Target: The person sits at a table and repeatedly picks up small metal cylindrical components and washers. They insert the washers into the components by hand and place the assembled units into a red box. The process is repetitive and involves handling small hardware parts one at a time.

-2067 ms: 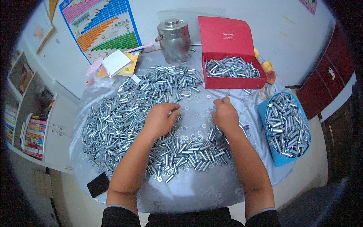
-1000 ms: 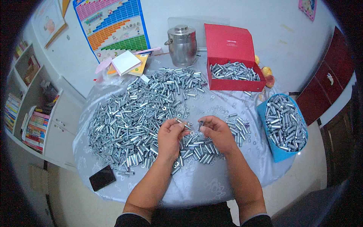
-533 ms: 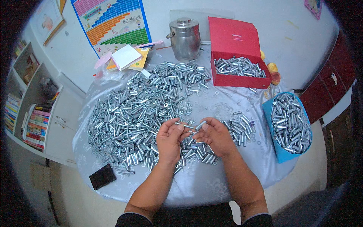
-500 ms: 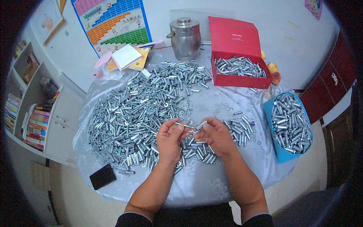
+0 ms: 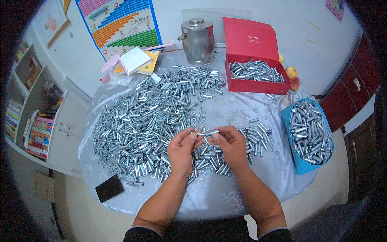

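Over the table's middle, my left hand [image 5: 180,151] pinches a thin silver bolt [image 5: 199,134] between thumb and fingers. My right hand [image 5: 230,147] grips a short, thicker metal sleeve [image 5: 212,132]. Bolt and sleeve lie in one line, their ends meeting between my fingertips; whether the bolt is inside the sleeve I cannot tell. Under and to the left of my hands spreads a large pile of metal sleeves and bolts [image 5: 137,125]. Flat washers [image 5: 194,119] lie at its right edge. A smaller group of sleeves [image 5: 259,137] sits just right of my right hand.
A red open box [image 5: 258,86] full of metal pieces stands at the back right. Beside it, a blue bin [image 5: 296,155] holds more. A steel canister [image 5: 197,42] and notebooks [image 5: 135,61] stand at the back, a black phone [image 5: 109,188] at front left.
The sleeve in my right hand has turned from tilted to nearly level and come into line with the bolt. My hands have otherwise hardly moved.
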### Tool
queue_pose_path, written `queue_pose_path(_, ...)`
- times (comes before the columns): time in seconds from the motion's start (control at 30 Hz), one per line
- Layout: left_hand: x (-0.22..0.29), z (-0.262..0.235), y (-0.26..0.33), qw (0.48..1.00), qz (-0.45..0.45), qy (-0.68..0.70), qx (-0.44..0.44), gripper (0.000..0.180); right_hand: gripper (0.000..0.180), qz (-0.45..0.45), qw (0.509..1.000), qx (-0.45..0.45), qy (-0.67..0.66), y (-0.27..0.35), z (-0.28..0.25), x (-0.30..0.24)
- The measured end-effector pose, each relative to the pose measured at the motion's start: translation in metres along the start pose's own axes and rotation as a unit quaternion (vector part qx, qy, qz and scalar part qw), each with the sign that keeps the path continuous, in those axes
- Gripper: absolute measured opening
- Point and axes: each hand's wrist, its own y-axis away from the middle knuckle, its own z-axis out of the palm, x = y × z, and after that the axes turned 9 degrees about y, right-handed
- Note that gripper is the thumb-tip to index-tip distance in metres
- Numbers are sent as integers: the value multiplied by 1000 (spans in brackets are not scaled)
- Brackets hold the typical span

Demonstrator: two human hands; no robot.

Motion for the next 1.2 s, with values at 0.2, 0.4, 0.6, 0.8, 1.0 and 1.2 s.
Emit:
queue_pose_path(0.2,0,5,12,995,-9,-88,-48,25,18,-16,999,17,49,8,8,2)
queue_pose_path(0.4,1,5,11,996,-7,-74,-42,24,18,-66,969,5,236,7,5,10)
queue_pose_path(0.6,7,-3,4,997,29,-75,9,20,19,-124,885,67,444,-28,-22,0)
queue_pose_path(0.8,8,-6,1,997,47,-65,2,19,19,-108,827,67,548,-76,-46,6)
queue_pose_path(1.0,8,-8,0,997,59,-50,12,19,21,-51,812,60,578,-85,-63,14)
queue_pose_path(1.2,6,-9,-1,997,58,-51,13,18,20,-50,807,-99,580,-75,-72,-2)
